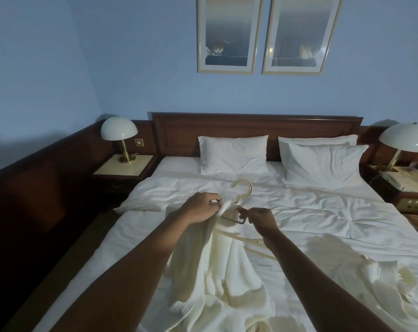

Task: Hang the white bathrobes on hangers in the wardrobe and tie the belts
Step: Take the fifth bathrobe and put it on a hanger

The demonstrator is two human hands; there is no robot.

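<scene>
Item: cream-white towelling bathrobe (217, 279), spread lengthwise on the white-sheeted double bed (323, 212), collar end toward the pillows, hem trailing off the lower edge of view. Partly threaded onto a pale wooden hanger with a gold-coloured curved hook (242, 191); hook lying flat on the duvet just beyond the collar, one hanger arm running bare toward the right, a thin lower bar visible between the hands.

Left hand (200, 208): grip pinching a fold of the collar or shoulder fabric just left of the hook's stem, fingers curled around cloth. Right hand (260, 218): fingers curled close at the hanger's neck, apparently pinching the neck or the cloth's edge; which of the two, cannot tell.

Step in hand, as judged: seating the robe's shoulders on the hanger while flat on the bed. Left shoulder seemingly drawn over; right arm of the hanger not yet covered.

Next move, as judged: drawing the right shoulder over the bare arm and centring the collar at the hook before lifting by the hook. Belt not identifiable; tying not yet done. Wardrobe out of view.

Also present: second heap of cream-white towelling (380, 274), lower right on the bed, well apart. Two white pillows (234, 153) against a dark wooden headboard (255, 124). Dome-shaded brass lamp (119, 137) on the left nightstand.
</scene>
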